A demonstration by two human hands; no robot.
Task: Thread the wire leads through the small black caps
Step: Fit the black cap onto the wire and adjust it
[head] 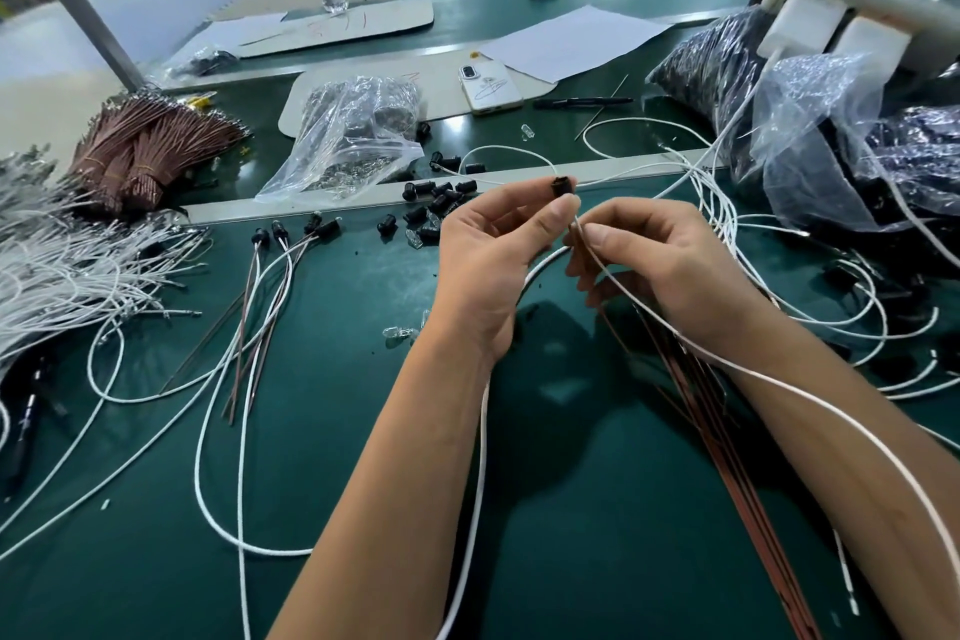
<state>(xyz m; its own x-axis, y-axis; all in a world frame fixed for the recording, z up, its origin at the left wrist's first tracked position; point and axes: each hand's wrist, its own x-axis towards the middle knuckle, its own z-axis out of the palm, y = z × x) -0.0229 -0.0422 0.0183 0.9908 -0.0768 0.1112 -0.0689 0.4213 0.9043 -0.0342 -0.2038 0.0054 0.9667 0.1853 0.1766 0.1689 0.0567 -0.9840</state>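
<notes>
My left hand (488,255) pinches a small black cap (562,185) between thumb and fingertips, held above the green table. Just to its right, my right hand (660,265) grips a white wire lead (779,379) and a bundle of brown leads (727,437), their tips pointing up at the underside of the cap. Whether a tip is inside the cap is hidden by my thumb. Several loose black caps (441,203) lie beyond my hands. Finished leads with caps (283,244) lie fanned out to the left.
White wire bundles (57,265) and brown wire bundles (140,146) sit at the left. A clear bag of parts (353,135), a phone (488,86) and a pen (582,102) lie behind. Bags of black caps (810,130) fill the right side.
</notes>
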